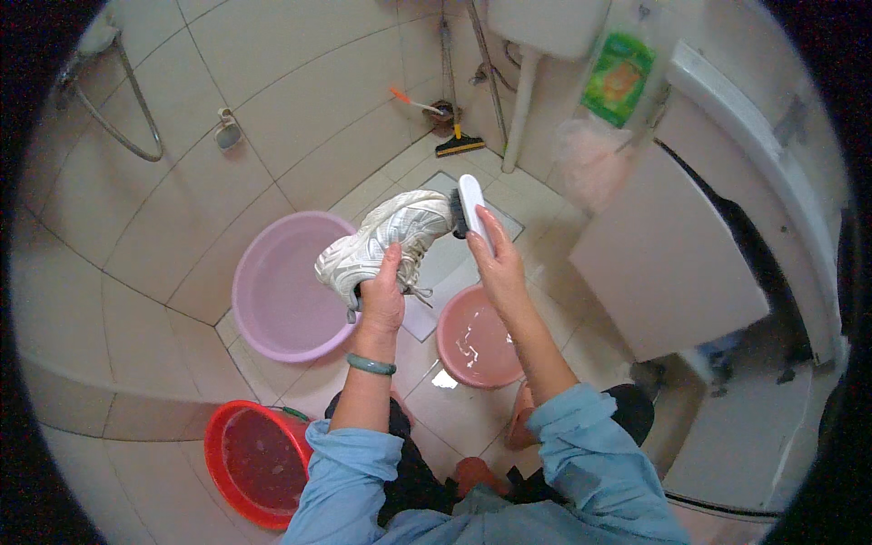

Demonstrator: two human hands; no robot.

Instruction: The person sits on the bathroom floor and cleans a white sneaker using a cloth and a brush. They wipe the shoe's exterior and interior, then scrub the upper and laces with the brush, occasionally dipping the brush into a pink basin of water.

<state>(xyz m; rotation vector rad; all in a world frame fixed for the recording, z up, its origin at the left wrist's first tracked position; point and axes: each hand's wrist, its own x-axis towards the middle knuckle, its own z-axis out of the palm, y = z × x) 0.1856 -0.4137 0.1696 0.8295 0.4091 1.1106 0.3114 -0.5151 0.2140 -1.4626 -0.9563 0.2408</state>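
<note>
Left hand [382, 295] grips a wet white sneaker [386, 236] while right hand [498, 263] clamps a scrub brush [471, 207] against its toe, scrubbing apparently unfinished above a pink basin [477, 341] of water.

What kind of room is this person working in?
Most likely a tiled bathroom or washroom: a shower hose hangs on the tiled wall, a cistern is mounted above its pipe, and wash basins such as the purple basin stand on the floor.

A shoe [386, 241] is held up between two basins [282, 286] on the floor [381, 186], with a brush [470, 207] touching its right end. A third basin [254, 459] is set nearer, left.
</note>
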